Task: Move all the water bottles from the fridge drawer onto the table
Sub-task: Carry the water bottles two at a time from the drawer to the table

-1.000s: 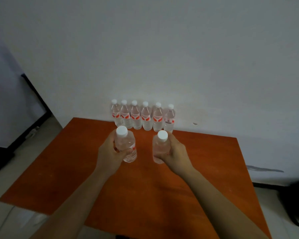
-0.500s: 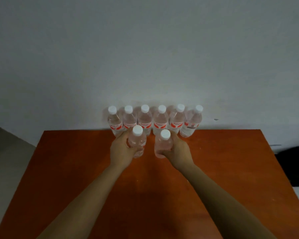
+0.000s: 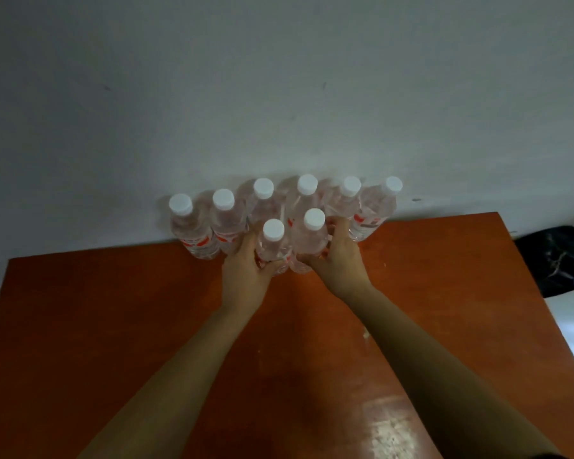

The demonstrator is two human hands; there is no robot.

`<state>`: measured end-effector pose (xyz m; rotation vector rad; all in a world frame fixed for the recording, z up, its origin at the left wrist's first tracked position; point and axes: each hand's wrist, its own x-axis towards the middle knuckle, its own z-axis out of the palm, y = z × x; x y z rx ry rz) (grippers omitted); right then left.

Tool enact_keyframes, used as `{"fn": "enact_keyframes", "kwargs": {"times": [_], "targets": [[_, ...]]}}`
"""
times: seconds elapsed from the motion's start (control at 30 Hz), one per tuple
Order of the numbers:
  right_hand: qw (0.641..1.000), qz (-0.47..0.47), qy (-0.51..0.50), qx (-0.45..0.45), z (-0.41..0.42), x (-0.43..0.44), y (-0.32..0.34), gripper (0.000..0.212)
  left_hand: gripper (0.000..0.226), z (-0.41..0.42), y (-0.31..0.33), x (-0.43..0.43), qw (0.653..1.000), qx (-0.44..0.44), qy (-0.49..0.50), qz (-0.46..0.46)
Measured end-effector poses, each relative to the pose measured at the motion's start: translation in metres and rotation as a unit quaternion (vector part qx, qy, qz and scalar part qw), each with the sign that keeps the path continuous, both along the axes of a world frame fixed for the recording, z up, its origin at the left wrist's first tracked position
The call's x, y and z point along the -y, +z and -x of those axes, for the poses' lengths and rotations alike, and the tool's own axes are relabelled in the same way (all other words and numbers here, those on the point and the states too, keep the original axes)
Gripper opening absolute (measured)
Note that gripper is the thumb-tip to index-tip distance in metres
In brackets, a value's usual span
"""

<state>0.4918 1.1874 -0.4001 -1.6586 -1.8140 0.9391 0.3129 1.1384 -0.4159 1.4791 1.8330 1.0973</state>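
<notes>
The left hand [image 3: 246, 276] holds a water bottle [image 3: 273, 243]. The right hand [image 3: 340, 263] holds a second bottle [image 3: 310, 238]. They are side by side at the back of the orange counter [image 3: 113, 326], right in front of a row of six bottles [image 3: 224, 217] by the wall [image 3: 279, 94].

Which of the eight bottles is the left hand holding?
The front-left bottle, gripped by the left hand. The right hand grips the front-right bottle beside it.
</notes>
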Motion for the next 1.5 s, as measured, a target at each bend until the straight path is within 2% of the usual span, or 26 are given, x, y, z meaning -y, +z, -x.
{"fn": "enact_keyframes", "kwargs": {"times": [0.1,0.33,0.47,0.57,0.67,0.8,1.0,1.23,1.5], "targets": [[1.000,-0.011,0.004,-0.002,-0.004,0.007,-0.005,0.077,0.083,-0.003,0.000,0.001,0.999,0.037,0.014,0.012],[0.999,0.009,0.034,-0.004,-0.007,0.018,-0.002,0.086,0.081,-0.008,0.012,0.008,1.000,-0.013,0.004,0.014],[0.995,-0.046,0.060,0.063,-0.025,0.040,0.017,0.098,0.077,-0.015,0.041,0.022,0.998,-0.063,-0.003,-0.021],[0.988,-0.111,0.041,0.100,-0.060,0.058,0.047,0.080,0.072,-0.034,0.076,0.032,0.991,-0.126,-0.013,-0.048],[0.972,-0.191,-0.024,0.138,-0.114,0.085,0.088,0.059,0.068,-0.076,0.116,0.042,0.976,-0.195,-0.038,-0.085],[0.922,-0.275,-0.142,0.234,-0.228,0.155,0.141,0.061,0.069,-0.184,0.170,0.074,0.945,-0.259,-0.114,-0.162],[0.854,-0.283,-0.277,0.338,-0.404,0.307,0.192,0.069,0.068,-0.381,0.227,0.158,0.900,-0.283,-0.223,-0.246],[0.762,-0.226,-0.477,0.376,-0.595,0.535,0.219,0.074,0.070,-0.626,0.260,0.315,0.824,-0.258,-0.396,-0.311],[0.654,-0.137,-0.639,0.380,-0.724,0.735,0.193,0.077,0.071,-0.826,0.239,0.476,0.712,-0.192,-0.573,-0.358]]}}
